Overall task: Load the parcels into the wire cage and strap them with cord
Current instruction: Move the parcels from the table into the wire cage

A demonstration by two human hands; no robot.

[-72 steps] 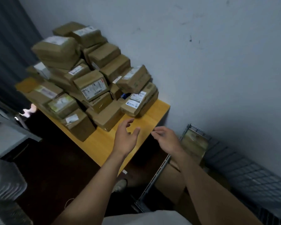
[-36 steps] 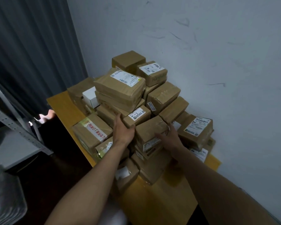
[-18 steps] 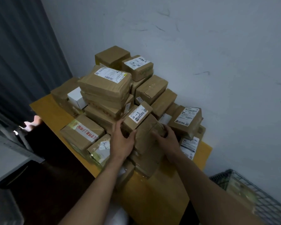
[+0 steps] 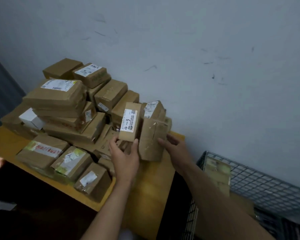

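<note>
Raised off the pile (image 4: 59,99) since half a second ago: two parcels, side by side and touching, above the counter (image 4: 154,184) end. Labelled parcel (image 4: 129,121), marked "4-3", upright, lower end gripped by left hand (image 4: 125,156). Taped parcel (image 4: 151,141), right side held by right hand (image 4: 175,149), thumb on its face. Cage (image 4: 267,186) lower right, beside counter, one blurred parcel inside.

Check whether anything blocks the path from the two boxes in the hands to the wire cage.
Nothing visible does. The left hand grips the labelled box, the right hand holds the taped box over the right end of the table; the wire cage sits just beyond, lower, top open. Parcels already inside fill its near corner.
</note>
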